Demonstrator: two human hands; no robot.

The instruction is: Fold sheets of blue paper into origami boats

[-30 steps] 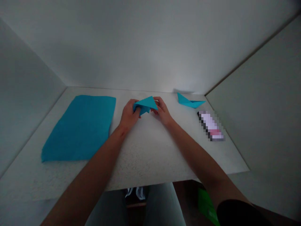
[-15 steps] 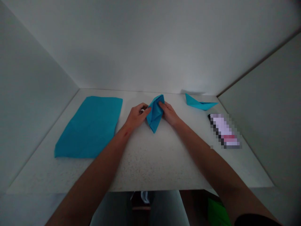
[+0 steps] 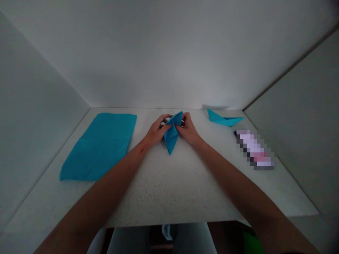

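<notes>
A partly folded piece of blue paper (image 3: 171, 135) stands between both hands at the middle of the white table (image 3: 164, 183), its point aimed down toward me. My left hand (image 3: 156, 131) pinches its left side. On the other side, my right hand (image 3: 188, 129) pinches the upper edge with closed fingers. The paper's top part is partly hidden by my fingers.
A stack of flat blue paper sheets (image 3: 100, 144) lies on the left of the table. A finished blue paper boat (image 3: 224, 119) sits at the back right. A blurred dark rectangular object (image 3: 254, 150) lies right of centre. Walls enclose the table on three sides.
The folded paper has turned from a wide triangle held up to a narrow shape pointing down toward me. Both hands have come closer together on it.
</notes>
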